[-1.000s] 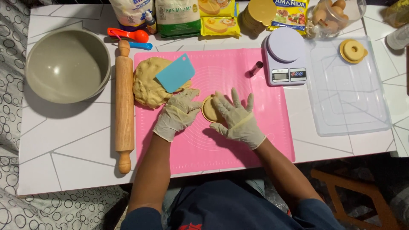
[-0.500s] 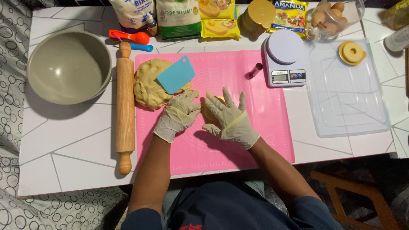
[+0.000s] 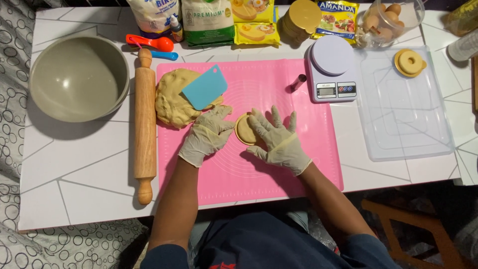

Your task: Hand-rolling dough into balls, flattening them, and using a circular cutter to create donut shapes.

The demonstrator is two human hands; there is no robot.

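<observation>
Right hand [image 3: 278,142] newly atop dough disc [image 3: 245,129] (flat)

Bright, even overhead light, soft shadows beside objects, sharp focus throughout.

A grey bowl [image 3: 78,78] sits at the upper left of the white table [image 3: 74,189], with a wooden rolling pin [image 3: 145,125] lying upright in the frame just right of it. Red and blue measuring spoons [image 3: 149,44] lie above the pin. At upper right stand a white kitchen scale [image 3: 331,69], a clear plastic tray [image 3: 403,114] and a jar of eggs [image 3: 386,22].
</observation>
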